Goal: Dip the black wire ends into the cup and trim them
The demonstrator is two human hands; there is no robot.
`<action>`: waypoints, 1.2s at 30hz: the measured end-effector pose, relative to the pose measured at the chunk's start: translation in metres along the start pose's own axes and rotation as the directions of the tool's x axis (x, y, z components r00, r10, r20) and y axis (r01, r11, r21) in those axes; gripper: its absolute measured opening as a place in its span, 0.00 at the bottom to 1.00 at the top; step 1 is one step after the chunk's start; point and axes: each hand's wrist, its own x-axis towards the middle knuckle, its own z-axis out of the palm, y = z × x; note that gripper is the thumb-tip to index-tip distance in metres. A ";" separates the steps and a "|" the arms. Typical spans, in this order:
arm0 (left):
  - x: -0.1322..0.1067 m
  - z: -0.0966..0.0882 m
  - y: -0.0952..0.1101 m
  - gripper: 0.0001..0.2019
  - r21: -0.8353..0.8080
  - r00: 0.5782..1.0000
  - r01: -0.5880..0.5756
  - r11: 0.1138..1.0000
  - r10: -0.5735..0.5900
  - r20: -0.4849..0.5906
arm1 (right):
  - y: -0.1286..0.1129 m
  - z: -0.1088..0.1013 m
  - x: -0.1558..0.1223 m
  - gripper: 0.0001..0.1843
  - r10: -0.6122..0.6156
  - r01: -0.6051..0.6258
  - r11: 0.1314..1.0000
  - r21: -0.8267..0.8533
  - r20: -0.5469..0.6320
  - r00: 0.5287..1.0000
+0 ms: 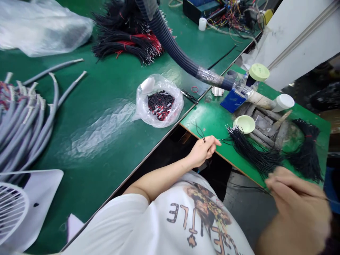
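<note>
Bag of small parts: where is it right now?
In the head view, just up and left of centre: the bag sits near the edge of the larger green table, up and left of the left hand.

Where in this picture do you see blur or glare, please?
Head view: the right hand is blurred, the left hand sharper; head view: streaky glare marks the dark green tabletop, and a bright sheen lights the smaller green table.

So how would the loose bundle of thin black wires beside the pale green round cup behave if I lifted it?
The loose bundle of thin black wires would probably flop, since its strands lie in a soft curve. Single wires might slip out, as no tie shows on it. Its splayed, silvery ends may snag on each other.
</note>
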 end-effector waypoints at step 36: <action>-0.020 0.020 0.007 0.18 0.180 0.978 0.157 0.971 -0.178 0.109 | 0.046 0.064 0.016 0.17 0.246 -0.395 0.903 0.168 0.551 0.797</action>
